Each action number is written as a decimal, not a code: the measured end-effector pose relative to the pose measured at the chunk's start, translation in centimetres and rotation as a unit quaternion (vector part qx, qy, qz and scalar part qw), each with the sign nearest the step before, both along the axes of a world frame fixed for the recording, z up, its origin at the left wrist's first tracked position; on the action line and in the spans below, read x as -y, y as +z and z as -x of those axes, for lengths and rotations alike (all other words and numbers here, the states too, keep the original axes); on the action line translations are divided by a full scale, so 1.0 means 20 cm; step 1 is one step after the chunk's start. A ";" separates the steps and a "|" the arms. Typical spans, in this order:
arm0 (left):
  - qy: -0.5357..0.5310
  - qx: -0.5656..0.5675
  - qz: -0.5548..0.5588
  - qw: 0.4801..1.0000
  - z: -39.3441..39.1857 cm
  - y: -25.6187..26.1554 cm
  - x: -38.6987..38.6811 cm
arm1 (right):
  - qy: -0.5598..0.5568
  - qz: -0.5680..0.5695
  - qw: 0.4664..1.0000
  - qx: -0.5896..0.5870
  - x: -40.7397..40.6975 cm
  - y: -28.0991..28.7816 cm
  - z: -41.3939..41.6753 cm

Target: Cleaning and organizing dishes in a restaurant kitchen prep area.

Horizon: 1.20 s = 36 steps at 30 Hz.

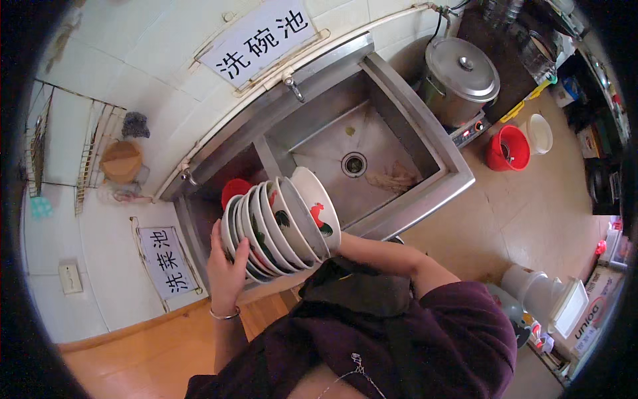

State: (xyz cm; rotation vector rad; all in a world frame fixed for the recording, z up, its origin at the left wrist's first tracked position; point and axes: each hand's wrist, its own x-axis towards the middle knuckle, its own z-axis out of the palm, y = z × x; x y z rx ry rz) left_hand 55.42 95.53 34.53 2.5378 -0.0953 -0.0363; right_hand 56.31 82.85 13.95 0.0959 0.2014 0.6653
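A stack of several white ceramic bowls is tipped on its side above the front edge of the sink, against my front. Red and black roosters decorate the bowls. My left hand grips the left end of the stack, thumb and fingers spread over the bowls. From the right, my right forearm reaches behind the rightmost bowl, which hides that hand. Below lies a stainless steel double sink. Its right basin holds a drain strainer, a crumpled cloth-like item and a leaf scrap.
Two taps, one behind the right basin, one at left. A red container sits in the left basin. A lidded steel pot stands on a hot plate right of the sink, near a red bucket on the floor.
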 end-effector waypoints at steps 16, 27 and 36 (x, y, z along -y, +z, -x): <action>-0.106 -0.037 0.026 0.993 -0.02 -0.08 0.58 | -0.045 0.020 0.998 0.040 0.65 -0.05 0.14; -0.176 -0.178 0.290 0.924 0.26 -0.23 1.85 | -0.140 0.165 0.976 -0.007 2.19 0.19 0.81; -0.303 -0.229 0.343 0.859 0.44 -0.23 3.13 | -0.267 0.263 0.926 -0.032 3.33 0.31 1.27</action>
